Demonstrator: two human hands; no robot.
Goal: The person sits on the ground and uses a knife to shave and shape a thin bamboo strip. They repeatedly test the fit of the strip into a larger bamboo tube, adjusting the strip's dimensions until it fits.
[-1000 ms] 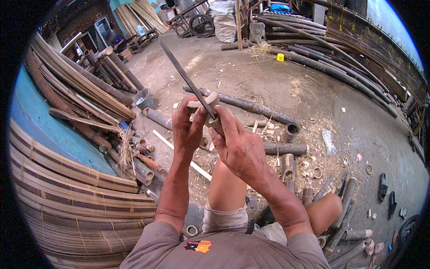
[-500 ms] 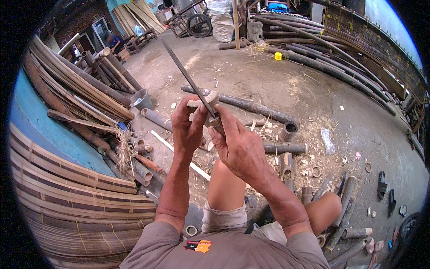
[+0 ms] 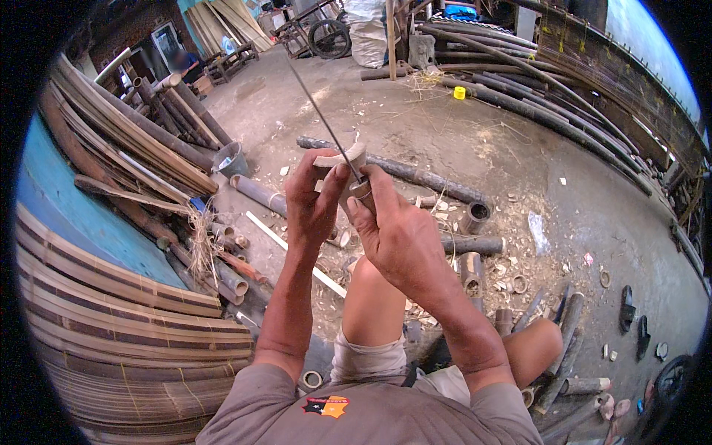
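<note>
My left hand [image 3: 311,199] is closed around a short cut piece of bamboo [image 3: 356,154] with a pale curved rim, held up in front of my knees. My right hand [image 3: 400,237] grips a knife by its handle. The long, thin knife blade [image 3: 319,111] points up and away to the left, seen almost edge-on. Near the handle the blade lies against the bamboo piece, and the left thumb is beside it. Part of the bamboo is hidden behind my fingers.
Bamboo tubes [image 3: 415,174] and shavings [image 3: 512,274] litter the floor ahead. Slatted bamboo blinds [image 3: 133,326] lie at left, by a grey bucket [image 3: 231,159]. Long poles [image 3: 549,111] are stacked far right. Sandals [image 3: 642,337] lie at right. A person [image 3: 189,67] sits far left.
The knife blade has rolled, so it now looks thinner. Both hands have shifted only slightly, still gripping the knife and the bamboo piece. The whole view has moved a little.
</note>
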